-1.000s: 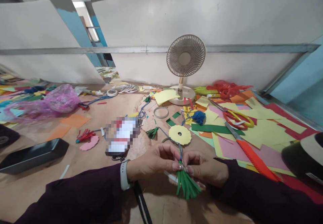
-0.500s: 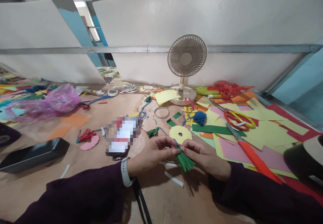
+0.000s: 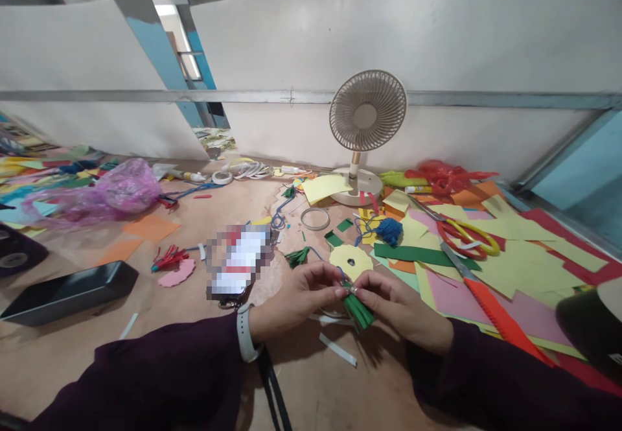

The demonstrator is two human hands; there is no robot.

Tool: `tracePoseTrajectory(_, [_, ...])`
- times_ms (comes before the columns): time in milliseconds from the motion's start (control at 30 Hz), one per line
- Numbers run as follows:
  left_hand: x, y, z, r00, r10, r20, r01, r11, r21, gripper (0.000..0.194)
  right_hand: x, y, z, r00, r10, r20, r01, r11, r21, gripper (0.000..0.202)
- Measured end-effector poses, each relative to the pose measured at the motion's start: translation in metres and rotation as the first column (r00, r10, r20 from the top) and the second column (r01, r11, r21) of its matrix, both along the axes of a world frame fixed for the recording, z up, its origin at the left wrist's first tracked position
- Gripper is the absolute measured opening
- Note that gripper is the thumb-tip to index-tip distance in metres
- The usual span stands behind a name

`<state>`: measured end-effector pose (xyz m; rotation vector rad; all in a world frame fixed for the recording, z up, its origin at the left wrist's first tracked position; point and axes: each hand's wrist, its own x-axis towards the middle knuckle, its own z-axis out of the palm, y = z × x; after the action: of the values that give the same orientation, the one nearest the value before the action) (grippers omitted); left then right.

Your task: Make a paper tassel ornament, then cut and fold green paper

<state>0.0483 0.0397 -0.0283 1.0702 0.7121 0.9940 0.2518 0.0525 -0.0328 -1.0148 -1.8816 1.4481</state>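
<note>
A green paper tassel hangs fringe-down between my two hands, tilted to the right. My left hand pinches its top end, where a blue string shows. The thumb and fingertips of my right hand close on the same top end from the other side. Just behind the fingers lies a yellow scalloped paper disc with a hole in it. Another green tassel rests behind my left hand, joined to a blue string.
A fan stands at the back. Scissors, an orange-handled cutter and coloured papers cover the right. A phone, black case, red tassel and pink plastic bag lie left.
The view has shifted slightly, so the table items appear a little further right. Both hands keep their hold on the green tassel, whose fringe looks narrower and turned slightly.
</note>
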Motion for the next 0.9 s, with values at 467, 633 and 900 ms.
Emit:
tracePoseTrajectory(467, [0.008,-0.014,-0.008,0.979,0.156,-0.133,-0.158,0.987,-0.009,0.031,0.005,0.001,0.011,0.915,-0.328,0.234,-0.039,0.506,0.862,0.018])
tracePoseTrajectory(633, [0.015,-0.027,-0.003,0.999,-0.038,-0.004,0.037,0.987,-0.154,0.041,0.003,-0.005,0.01,0.86,-0.431,0.274,-0.207,0.196,0.958,0.021])
tracePoseTrajectory(900, [0.019,-0.029,-0.002,0.978,-0.01,0.207,0.083,0.935,-0.346,0.036,-0.003,-0.013,0.017,0.865,-0.428,0.264,-0.319,-0.061,0.946,0.03])
